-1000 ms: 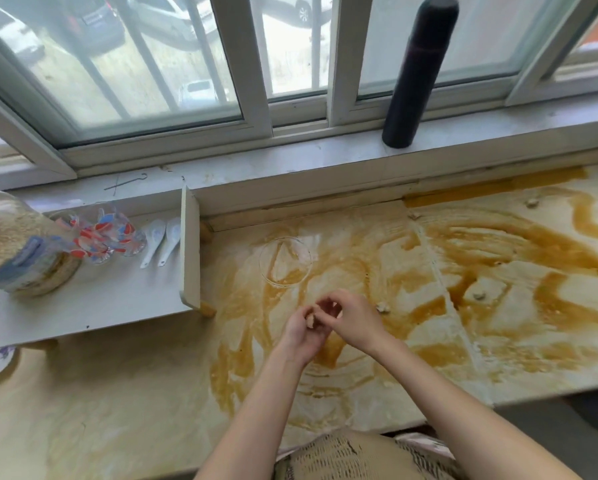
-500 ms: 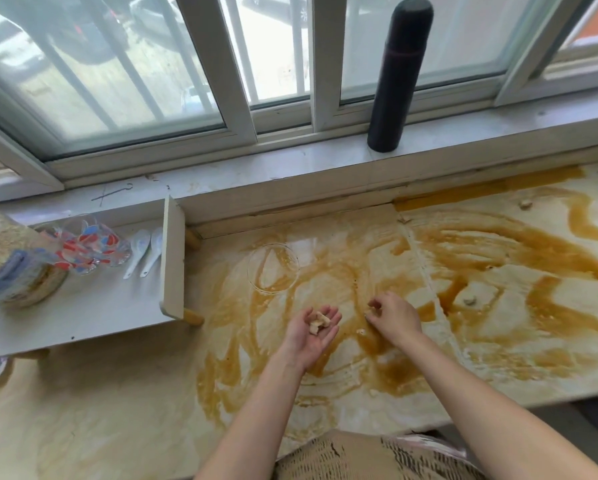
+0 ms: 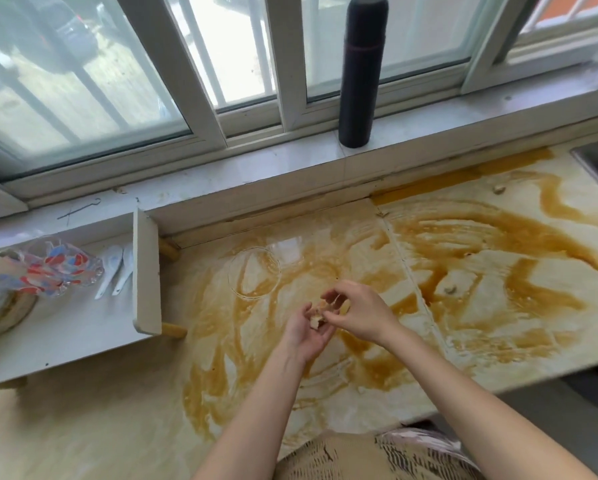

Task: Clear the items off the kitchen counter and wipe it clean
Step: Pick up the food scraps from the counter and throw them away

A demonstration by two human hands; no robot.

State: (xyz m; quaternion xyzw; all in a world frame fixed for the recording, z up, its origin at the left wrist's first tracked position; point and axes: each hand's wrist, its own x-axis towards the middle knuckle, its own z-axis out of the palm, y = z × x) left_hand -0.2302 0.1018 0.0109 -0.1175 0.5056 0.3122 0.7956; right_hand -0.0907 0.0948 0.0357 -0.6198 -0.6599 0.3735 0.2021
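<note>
R hand [image 3: 359, 315] back over L hand [image 3: 306, 336], mid-frame; 0.5 s ago it was out to the right, down on the worktop [image 3: 117, 427]. L grip: palm up, loosely cupped, not closed, scraps [image 3: 316, 320] lying in it. R grip: fingertips pinched on the scraps, right at L palm. Both hands above the worktop, apart from it. Brown smears [image 3: 498, 306] across centre and right. Stray bit [image 3: 449, 290] mid-right in the smear, 2nd bit [image 3: 498, 189] upper right nr back edge. Clear glass disc [image 3: 254, 273] flat, just above-left of hands. Black flask [image 3: 359, 71] upright on sill [image 3: 290, 157], top centre. White shelf [image 3: 65, 334] far left w/ 2 spoons [image 3: 115, 268] + glass bowl [image 3: 65, 268].
</note>
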